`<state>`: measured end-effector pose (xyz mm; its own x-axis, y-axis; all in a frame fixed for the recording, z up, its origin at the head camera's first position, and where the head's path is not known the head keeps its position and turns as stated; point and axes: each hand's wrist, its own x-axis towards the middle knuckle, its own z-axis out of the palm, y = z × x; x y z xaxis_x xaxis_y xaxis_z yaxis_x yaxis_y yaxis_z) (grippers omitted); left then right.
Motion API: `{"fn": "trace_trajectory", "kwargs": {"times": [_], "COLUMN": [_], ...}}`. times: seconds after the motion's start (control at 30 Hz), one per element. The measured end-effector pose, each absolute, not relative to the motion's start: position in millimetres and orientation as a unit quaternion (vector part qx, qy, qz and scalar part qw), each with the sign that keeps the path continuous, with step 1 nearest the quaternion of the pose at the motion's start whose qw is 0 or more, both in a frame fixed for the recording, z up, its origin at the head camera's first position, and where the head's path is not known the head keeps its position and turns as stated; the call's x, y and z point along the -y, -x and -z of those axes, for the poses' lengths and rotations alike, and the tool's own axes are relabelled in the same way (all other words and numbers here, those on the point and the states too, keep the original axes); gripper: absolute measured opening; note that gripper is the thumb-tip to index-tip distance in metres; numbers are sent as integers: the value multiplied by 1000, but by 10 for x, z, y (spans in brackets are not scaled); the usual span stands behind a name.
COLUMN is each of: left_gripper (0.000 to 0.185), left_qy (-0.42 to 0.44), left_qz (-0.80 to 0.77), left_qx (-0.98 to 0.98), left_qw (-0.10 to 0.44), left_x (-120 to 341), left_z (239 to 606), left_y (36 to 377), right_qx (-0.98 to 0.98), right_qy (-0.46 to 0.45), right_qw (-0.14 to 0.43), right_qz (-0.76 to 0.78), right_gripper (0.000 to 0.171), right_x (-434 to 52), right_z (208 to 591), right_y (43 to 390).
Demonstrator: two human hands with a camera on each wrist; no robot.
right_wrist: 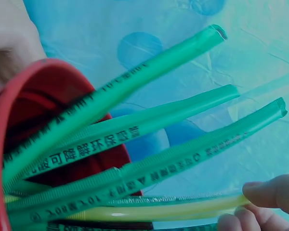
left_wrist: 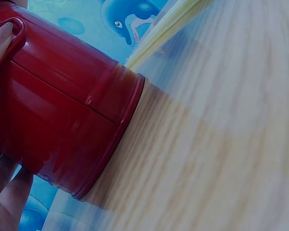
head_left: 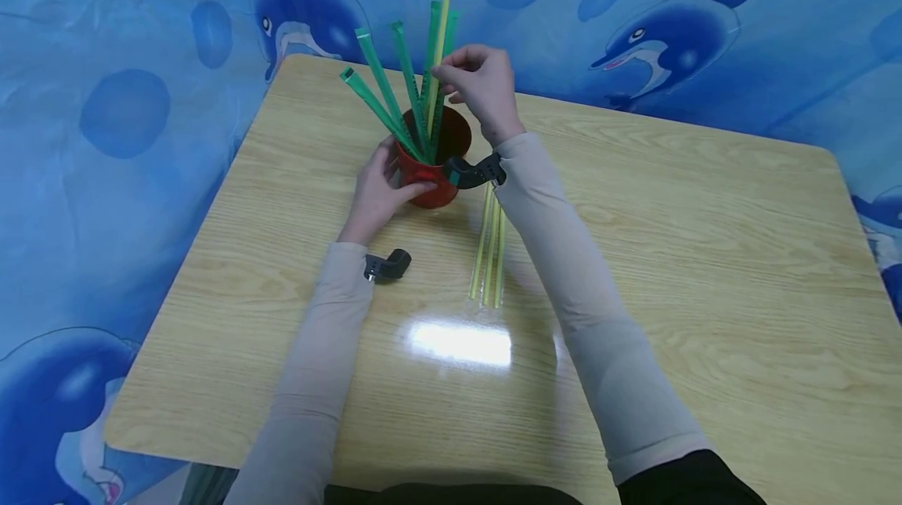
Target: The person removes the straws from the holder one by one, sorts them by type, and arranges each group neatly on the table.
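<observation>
Over on the left, the left hand (head_left: pixel 377 188) wraps around the red cup (head_left: pixel 431 168), fingers curled on its near-left side and, in the left wrist view, one fingertip (left_wrist: pixel 1 41) sits by the cup's handle while the cup stands upright on the wooden surface (head_left: pixel 705 270). Just at six o'clock from that hand, a small black wrist-mounted device (head_left: pixel 389 265) hangs over the surface. Moving to the cup itself, which sits toward twelve o'clock on the surface, a fan of green straws (head_left: pixel 384 94) leans out of it toward ten and eleven o'clock, printed lettering running along them in the right wrist view. Next, a single yellow straw (head_left: pixel 441 43) rises nearly straight up from the cup, and the right hand (head_left: pixel 479 86) pinches it between fingertips (right_wrist: pixel 272 192) and thumb partway up its length, just above the cup's rim. Below the cup, at about five o'clock from it, three more yellow straws (head_left: pixel 488 250) lie flat side by side on the surface, partly under the right sleeve. A bright glare patch sits on the surface nearer the person, and a blue dolphin-print cloth (head_left: pixel 669 27) hangs all around.
</observation>
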<state>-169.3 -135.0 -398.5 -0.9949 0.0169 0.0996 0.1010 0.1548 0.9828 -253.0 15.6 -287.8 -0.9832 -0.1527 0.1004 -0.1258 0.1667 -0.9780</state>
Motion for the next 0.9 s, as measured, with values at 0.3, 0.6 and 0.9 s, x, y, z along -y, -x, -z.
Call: {"fn": "trace_trajectory", "kwargs": {"times": [0.3,0.6,0.9], "left_gripper": [81,81,82], "left_qy": [43,41,32], "left_qz": [654,652,646], "left_qx": [755,756,763], "left_qw": [33,31,26], "left_x": [1338,1333,1332], "left_z": [3977,3971,3969], "left_y": [1675,1674,1668], "right_qx": [-741,-717,-695], "right_qy": [109,127,127], "right_qw": [18,-20,-61], "right_qz": [663,685,705], "right_gripper": [7,3,4], "right_x": [-264,-368,-484], "right_z": [2799,2741,2705], "right_y": [2505,2502,2483]}}
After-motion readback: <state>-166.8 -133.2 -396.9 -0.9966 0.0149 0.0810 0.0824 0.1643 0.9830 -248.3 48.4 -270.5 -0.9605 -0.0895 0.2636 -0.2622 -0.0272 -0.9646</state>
